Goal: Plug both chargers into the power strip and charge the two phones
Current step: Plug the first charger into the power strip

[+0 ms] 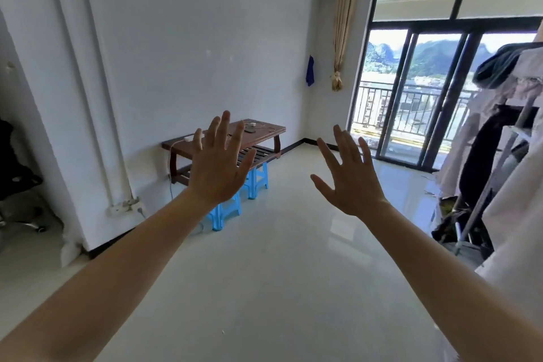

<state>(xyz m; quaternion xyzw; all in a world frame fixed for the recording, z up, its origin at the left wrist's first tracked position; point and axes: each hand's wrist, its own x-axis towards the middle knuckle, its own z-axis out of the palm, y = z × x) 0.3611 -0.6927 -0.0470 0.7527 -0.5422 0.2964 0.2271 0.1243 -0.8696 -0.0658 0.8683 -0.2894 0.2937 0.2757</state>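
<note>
A low brown wooden table stands against the far wall. On its left end lies a white power strip, whose white cord hangs down the table's left side. Further right on the top lie a phone and thin white cables, too small to tell apart. My left hand is raised in front of the table, fingers spread, holding nothing, and it hides part of the tabletop. My right hand is raised beside it, also spread and empty. Both hands are far from the table.
Blue plastic stools stand under and in front of the table. A glossy tiled floor stretches between me and it. A clothes rack with hanging garments is at the right, sliding balcony doors behind, a black chair at the left.
</note>
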